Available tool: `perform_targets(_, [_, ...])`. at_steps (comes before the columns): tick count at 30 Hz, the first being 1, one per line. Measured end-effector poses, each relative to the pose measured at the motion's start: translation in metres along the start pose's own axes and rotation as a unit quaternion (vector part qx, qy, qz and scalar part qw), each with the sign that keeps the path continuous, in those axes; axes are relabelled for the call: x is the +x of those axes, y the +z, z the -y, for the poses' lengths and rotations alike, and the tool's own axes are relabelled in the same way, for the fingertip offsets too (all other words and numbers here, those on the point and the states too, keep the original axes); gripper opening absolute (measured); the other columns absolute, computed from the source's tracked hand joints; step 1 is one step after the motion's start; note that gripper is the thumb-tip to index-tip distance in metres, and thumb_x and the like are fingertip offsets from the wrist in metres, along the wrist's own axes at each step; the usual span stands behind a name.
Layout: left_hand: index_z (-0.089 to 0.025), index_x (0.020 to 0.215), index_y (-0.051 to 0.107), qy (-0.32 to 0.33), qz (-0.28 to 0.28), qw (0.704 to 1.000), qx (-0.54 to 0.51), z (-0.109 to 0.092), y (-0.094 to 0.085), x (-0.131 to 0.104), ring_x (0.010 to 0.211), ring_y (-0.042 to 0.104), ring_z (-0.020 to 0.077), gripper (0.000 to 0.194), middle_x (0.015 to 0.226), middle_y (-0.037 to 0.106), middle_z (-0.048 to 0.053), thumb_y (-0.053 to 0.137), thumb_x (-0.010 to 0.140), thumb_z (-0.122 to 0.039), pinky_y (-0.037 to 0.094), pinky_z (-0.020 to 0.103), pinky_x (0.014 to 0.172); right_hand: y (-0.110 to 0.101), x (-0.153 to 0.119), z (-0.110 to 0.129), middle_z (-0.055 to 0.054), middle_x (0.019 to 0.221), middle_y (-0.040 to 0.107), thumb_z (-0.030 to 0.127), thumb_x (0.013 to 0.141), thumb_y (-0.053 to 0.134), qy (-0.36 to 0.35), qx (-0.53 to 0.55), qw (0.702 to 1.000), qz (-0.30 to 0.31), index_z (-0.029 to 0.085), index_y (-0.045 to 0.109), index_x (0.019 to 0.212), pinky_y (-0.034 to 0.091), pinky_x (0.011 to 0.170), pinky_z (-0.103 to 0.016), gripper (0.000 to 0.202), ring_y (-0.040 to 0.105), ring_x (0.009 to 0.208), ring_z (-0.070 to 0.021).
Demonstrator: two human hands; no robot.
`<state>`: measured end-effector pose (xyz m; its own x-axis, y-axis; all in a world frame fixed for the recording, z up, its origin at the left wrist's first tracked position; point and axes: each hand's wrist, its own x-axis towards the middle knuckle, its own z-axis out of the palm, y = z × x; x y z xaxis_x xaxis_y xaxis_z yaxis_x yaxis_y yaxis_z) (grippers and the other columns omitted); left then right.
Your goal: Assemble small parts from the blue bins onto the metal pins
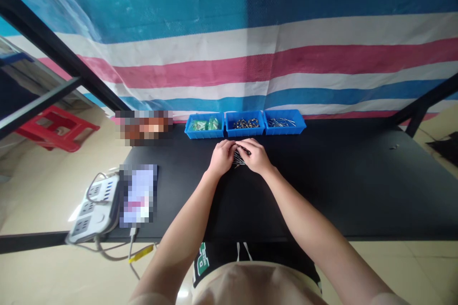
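My left hand [222, 156] and my right hand [253, 154] meet at the fingertips just above the black table [343, 186]. Both are closed, their fingers bent and pressed together; whatever is pinched there is too small and hidden to name. Below and between them lies a small heap of thin metal rods like long screws [239, 158], partly covered by the fingers. Just beyond, three blue bins stand in a row. The left bin [204, 134] holds green-tinted bags of small parts, the middle bin [246, 131] small shiny metal pieces, and the right bin [286, 130] long thin metal rods.
At the table's left edge sits a white power strip [95, 209] with cables, beside a blurred-out flat object [139, 195]. A blurred brownish thing [146, 127] is at the back left corner. Small metal bits [394, 147] lie far right. A striped sheet [214, 71] hangs behind.
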<state>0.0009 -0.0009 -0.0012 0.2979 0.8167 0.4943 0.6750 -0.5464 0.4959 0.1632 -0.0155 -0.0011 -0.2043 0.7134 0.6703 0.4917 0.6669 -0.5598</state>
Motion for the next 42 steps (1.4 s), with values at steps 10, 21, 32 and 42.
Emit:
perform_targets(10, [-0.017, 0.099, 0.069, -0.039, -0.026, 0.999, -0.006, -0.003, 0.000, 0.000, 0.083, 0.065, 0.0190, 0.017, 0.088, 0.069, 0.007, 0.058, 0.090, -0.026, 0.051, 0.031, 0.080, 0.001, 0.000, 0.005, -0.008, 0.115, 0.069, 0.027, 0.093, 0.048, 0.037, -0.036, 0.998, 0.041, 0.020, 0.067, 0.117, 0.051, 0.097, -0.039, 0.032, 0.063, 0.106, -0.0214])
perform_targets(21, [-0.018, 0.099, 0.065, -0.085, -0.087, 0.992, -0.019, 0.003, 0.002, 0.002, 0.078, 0.063, 0.0169, 0.016, 0.088, 0.068, 0.005, 0.059, 0.087, -0.026, 0.052, 0.030, 0.076, -0.023, 0.039, 0.006, -0.008, 0.137, 0.057, 0.025, 0.080, 0.053, 0.048, -0.163, 0.984, 0.050, 0.012, 0.055, 0.134, 0.039, 0.107, -0.043, 0.056, 0.050, 0.122, -0.0268])
perform_targets(32, [-0.019, 0.095, 0.065, -0.086, -0.069, 0.994, -0.011, 0.004, 0.002, 0.002, 0.078, 0.062, 0.0174, 0.013, 0.085, 0.065, 0.004, 0.057, 0.085, -0.022, 0.051, 0.030, 0.075, -0.017, 0.100, -0.002, -0.007, 0.142, 0.053, 0.050, 0.080, 0.055, 0.079, -0.266, 0.923, 0.268, 0.016, 0.053, 0.135, 0.034, 0.100, -0.051, 0.064, 0.043, 0.123, -0.0340])
perform_targets(42, [-0.018, 0.096, 0.064, -0.087, -0.050, 0.994, -0.033, 0.006, 0.004, 0.003, 0.080, 0.064, 0.0170, 0.014, 0.092, 0.066, 0.006, 0.057, 0.085, -0.021, 0.053, 0.030, 0.076, 0.002, 0.124, -0.015, -0.009, 0.123, 0.066, 0.045, 0.079, 0.062, 0.063, -0.266, 0.905, 0.326, 0.021, 0.066, 0.115, 0.035, 0.100, -0.055, 0.043, 0.048, 0.121, -0.0361])
